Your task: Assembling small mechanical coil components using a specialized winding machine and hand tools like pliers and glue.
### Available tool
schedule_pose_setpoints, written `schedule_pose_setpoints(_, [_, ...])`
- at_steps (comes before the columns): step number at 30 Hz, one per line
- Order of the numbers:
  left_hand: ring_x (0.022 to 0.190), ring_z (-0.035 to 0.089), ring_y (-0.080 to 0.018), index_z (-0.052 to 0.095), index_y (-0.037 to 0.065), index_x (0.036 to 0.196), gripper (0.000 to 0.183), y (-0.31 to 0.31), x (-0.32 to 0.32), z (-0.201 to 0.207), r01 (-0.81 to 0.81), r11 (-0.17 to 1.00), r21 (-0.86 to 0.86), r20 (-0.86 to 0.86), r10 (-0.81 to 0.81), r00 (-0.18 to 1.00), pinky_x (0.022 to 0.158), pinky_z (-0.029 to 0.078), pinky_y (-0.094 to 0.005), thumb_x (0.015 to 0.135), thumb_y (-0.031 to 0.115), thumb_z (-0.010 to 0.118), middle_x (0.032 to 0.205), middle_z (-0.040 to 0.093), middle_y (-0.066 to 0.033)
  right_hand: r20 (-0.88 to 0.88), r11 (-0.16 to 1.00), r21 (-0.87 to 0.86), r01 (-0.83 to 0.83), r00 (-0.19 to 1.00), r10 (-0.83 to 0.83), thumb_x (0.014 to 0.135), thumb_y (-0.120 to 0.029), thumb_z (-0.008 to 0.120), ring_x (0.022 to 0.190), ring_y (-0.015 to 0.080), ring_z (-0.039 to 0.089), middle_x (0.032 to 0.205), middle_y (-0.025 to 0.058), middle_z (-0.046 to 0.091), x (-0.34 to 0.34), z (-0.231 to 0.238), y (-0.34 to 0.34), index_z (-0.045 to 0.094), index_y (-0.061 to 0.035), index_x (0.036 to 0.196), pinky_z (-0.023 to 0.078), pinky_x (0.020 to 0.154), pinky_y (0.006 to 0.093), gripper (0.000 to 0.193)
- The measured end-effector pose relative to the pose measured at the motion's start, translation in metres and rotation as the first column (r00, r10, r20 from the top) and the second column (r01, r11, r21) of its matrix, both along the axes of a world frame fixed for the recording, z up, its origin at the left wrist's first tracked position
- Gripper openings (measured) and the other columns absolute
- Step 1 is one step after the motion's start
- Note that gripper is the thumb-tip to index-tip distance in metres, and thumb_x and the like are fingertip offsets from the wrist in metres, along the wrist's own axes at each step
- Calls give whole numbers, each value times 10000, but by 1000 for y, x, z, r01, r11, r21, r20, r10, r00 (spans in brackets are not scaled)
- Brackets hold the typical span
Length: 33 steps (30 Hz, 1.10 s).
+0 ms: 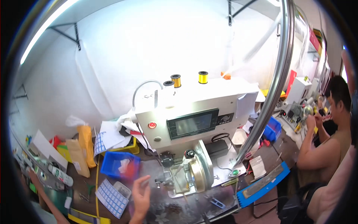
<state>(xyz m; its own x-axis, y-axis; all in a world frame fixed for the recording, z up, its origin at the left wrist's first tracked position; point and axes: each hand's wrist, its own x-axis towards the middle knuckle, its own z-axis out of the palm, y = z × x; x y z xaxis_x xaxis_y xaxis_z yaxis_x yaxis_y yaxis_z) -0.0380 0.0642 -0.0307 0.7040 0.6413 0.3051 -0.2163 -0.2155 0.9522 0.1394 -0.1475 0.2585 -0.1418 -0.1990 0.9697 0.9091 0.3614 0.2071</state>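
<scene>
My left hand is raised over the near part of the bench, left of a white bench machine. Its fingers point up, slightly bent and apart, and nothing shows between them. Just beyond the fingertips stands a blue plastic bin with a crumpled clear bag inside. A blurred red patch lies across the bin's near right corner; what it is cannot be made out. Right of the hand, a round brass-coloured wheel sits on the machine. My right hand does not show clearly; a bare arm fills the right rim, its owner unclear.
Spools of yellow and gold thread or wire top the machine. A metal post rises at its right. A blue-edged tray lies on the bench's right end. A co-worker sits at right; another person's arm reaches in at left.
</scene>
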Motion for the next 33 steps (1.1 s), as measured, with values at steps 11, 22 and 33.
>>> schedule_pose_setpoints(11, [1250,526,-217,518,-8,1233,406,23,12,-15,-25,999,-24,22,25,999,1073,394,-383,847,-124,475,1263,573,-109,7,959,-277,-55,998,60,911,-207,668,606,117,499,750,14,566,2,-17,-10,622,-82,975,365,575,241,148])
schedule_pose_setpoints(22, [1259,530,-222,515,7,1239,410,12,27,-10,35,999,-9,16,-35,999,1071,393,-380,849,-115,476,1281,585,-120,-66,964,-244,-102,994,88,918,-233,667,570,109,463,719,6,540,-39,-17,-31,645,-90,1048,339,560,226,195])
schedule_pose_setpoints(33, [1253,532,-229,514,-5,1229,390,15,8,-6,9,1000,-3,12,-9,1000,1065,408,-383,857,-113,475,1267,578,-136,-236,947,-264,-186,964,123,930,-366,651,460,102,343,640,-14,437,-105,-55,1,763,-233,1130,224,431,247,265])
